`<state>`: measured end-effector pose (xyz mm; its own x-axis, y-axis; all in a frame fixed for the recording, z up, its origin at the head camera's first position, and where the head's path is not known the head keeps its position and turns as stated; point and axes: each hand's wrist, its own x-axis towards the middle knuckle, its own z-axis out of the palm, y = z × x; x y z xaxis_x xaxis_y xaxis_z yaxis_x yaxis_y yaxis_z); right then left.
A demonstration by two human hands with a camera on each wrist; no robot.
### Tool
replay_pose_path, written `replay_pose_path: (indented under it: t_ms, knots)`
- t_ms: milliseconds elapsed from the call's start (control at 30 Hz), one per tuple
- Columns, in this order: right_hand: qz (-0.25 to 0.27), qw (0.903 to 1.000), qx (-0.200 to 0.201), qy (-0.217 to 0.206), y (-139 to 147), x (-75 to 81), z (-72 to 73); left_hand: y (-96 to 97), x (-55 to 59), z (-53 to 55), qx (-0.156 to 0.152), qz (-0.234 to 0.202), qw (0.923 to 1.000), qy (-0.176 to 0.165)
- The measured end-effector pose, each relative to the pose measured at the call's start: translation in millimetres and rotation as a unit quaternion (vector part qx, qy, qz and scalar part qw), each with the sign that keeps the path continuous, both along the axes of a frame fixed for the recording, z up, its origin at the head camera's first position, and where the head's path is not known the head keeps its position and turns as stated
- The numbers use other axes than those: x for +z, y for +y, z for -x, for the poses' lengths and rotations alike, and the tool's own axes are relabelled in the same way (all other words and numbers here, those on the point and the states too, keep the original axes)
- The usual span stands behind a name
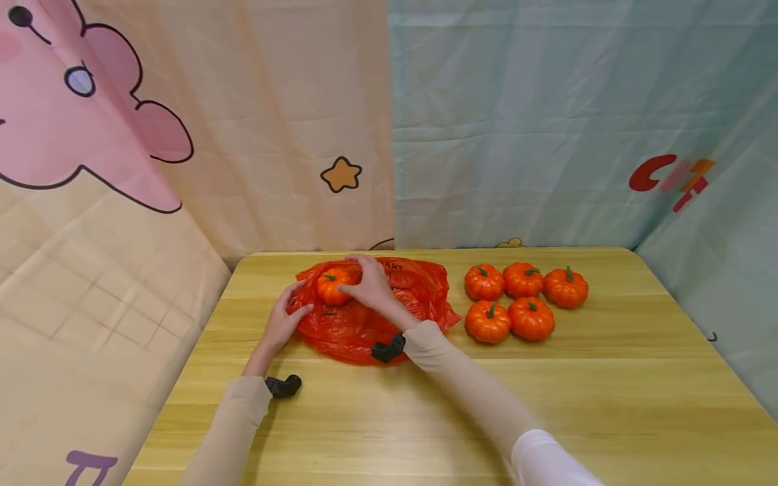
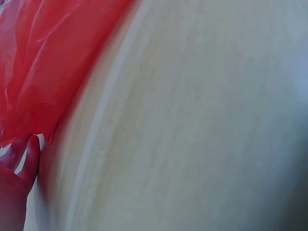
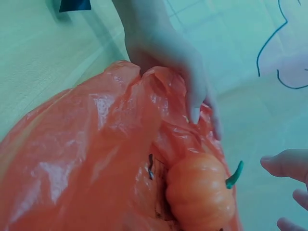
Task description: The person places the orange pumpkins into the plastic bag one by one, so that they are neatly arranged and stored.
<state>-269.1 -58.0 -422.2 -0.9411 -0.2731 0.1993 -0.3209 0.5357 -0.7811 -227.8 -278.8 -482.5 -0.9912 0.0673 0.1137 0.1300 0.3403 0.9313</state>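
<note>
A crumpled red plastic bag (image 1: 340, 341) lies at the back left of the table, its mouth spread. One small orange pumpkin (image 1: 333, 289) with a green stem sits in the mouth, also large in the right wrist view as the same pumpkin (image 3: 199, 192). My left hand (image 1: 284, 320) holds the bag's left edge between thumb and fingers; in the left wrist view only part of that hand (image 2: 19, 180) shows under the plastic. Over the bag, my right hand (image 1: 372, 287) has its fingers spread beside the pumpkin. The right wrist view shows a gap between those fingers (image 3: 286, 163) and the stem.
Several more orange pumpkins (image 1: 531, 318) stand in two rows right of the bag on the wooden table (image 1: 340, 425). Printed curtains (image 1: 516, 121) hang behind the table's back edge. Black devices (image 1: 389, 347) are strapped at both wrists.
</note>
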Motion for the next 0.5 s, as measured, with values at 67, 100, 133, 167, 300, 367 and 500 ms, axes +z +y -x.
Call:
replay_pose_path:
  t_ms: [67,100,133,167,300,367,500]
  knots:
    - [0.000,1.0000,0.000,0.007,4.1,4.3,-3.3,-0.3,-1.2,-0.3,-0.001,0.002,1.0000,-0.003]
    - [0.003,0.9999,0.001,0.010,6.4,7.0,-5.1,-0.4,-1.4,-0.4,0.000,0.003,1.0000,-0.005]
    - [0.007,0.9999,0.002,0.013,8.8,9.8,-7.0,-0.4,-1.4,-0.7,0.002,0.004,1.0000,-0.006]
    - [0.011,0.9998,0.004,0.015,11.4,12.3,-8.8,-0.4,-1.2,-0.9,0.002,0.004,1.0000,-0.006]
    - [0.025,0.9994,0.008,0.025,22.2,21.7,-16.4,0.1,-0.7,-0.3,0.005,-0.002,1.0000,-0.006]
    - [0.026,0.9991,0.008,0.033,28.2,25.2,-19.9,0.3,-0.7,0.6,0.004,-0.003,1.0000,-0.004]
    - [0.030,0.9981,0.005,0.053,40.1,29.5,-26.7,1.9,3.9,-0.1,-0.001,-0.002,0.9999,-0.012]
